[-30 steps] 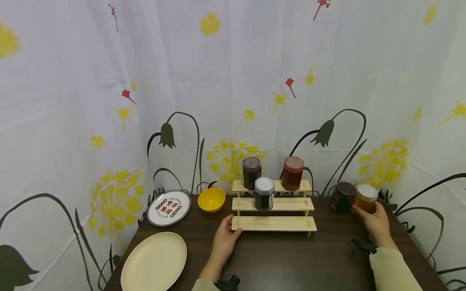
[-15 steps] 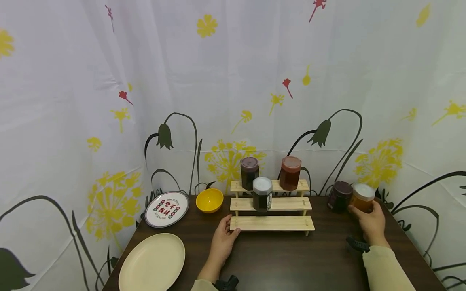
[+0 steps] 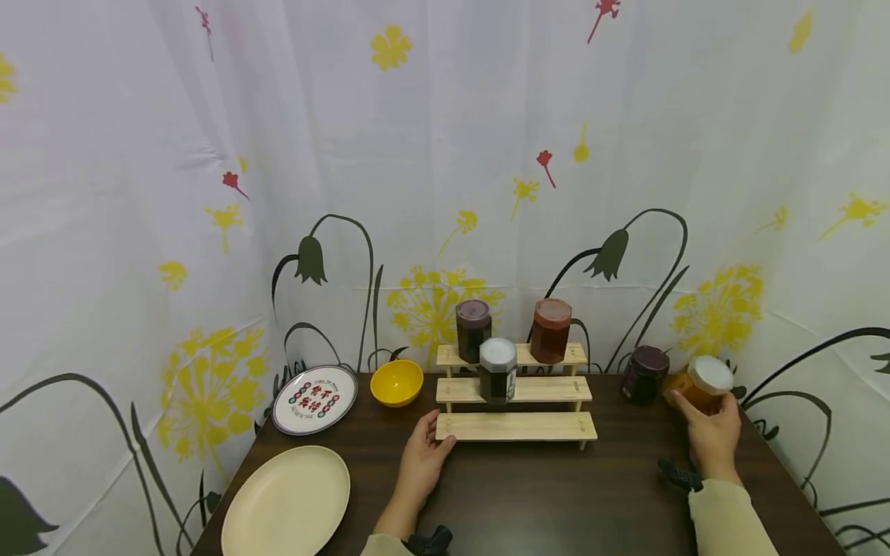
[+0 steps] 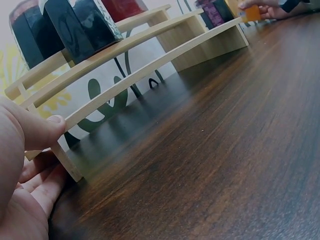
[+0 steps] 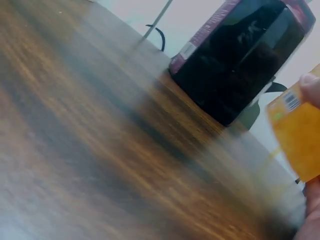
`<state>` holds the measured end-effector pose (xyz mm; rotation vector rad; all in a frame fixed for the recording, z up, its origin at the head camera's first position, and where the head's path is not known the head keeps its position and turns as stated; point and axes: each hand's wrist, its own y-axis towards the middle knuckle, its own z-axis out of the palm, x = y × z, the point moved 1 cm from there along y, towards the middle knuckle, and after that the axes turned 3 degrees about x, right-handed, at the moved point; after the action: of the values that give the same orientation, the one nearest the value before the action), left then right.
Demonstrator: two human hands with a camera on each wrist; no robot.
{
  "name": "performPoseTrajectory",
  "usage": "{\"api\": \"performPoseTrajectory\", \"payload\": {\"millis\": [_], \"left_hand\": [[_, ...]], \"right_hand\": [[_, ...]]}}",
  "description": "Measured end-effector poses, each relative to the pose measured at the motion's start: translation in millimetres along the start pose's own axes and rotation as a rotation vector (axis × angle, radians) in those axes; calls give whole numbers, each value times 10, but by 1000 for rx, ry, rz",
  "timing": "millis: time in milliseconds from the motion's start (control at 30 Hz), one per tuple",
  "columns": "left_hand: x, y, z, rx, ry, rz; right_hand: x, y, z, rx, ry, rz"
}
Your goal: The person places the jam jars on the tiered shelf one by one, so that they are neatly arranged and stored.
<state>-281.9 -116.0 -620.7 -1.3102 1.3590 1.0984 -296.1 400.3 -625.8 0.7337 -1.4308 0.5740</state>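
In the head view my right hand grips an amber jar with a white lid. The jar leans to the right, and its orange side shows between thumb and fingers in the right wrist view. Just left of it a dark jar with a purple lid stands on the table. My left hand holds the left end of a three-tier wooden stand, thumb on the lowest board. A dark white-lidded jar sits on the middle tier; a purple-lidded jar and a red jar are on top.
At the left of the dark wooden table lie a cream oval plate and a white plate with red characters. A yellow bowl is between the white plate and the stand. A flowered curtain hangs behind.
The amber jar has moved away from the purple-lidded table jar, to the right, and now tilts in my right hand. My left hand keeps its hold on the stand. The head view has shifted slightly.
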Motion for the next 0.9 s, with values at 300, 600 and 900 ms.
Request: {"api": "performPoseTrajectory", "payload": {"millis": [300,600,900], "left_hand": [[-3,-1,-25,0,14,11],[27,-2,18,14,4,22],[31,12,13,-3,19,2]], "right_hand": [[9,-94,50,-151,86,-258],[25,-229,-67,-257,76,-284],[81,-330,-77,-272,45,-308]]}}
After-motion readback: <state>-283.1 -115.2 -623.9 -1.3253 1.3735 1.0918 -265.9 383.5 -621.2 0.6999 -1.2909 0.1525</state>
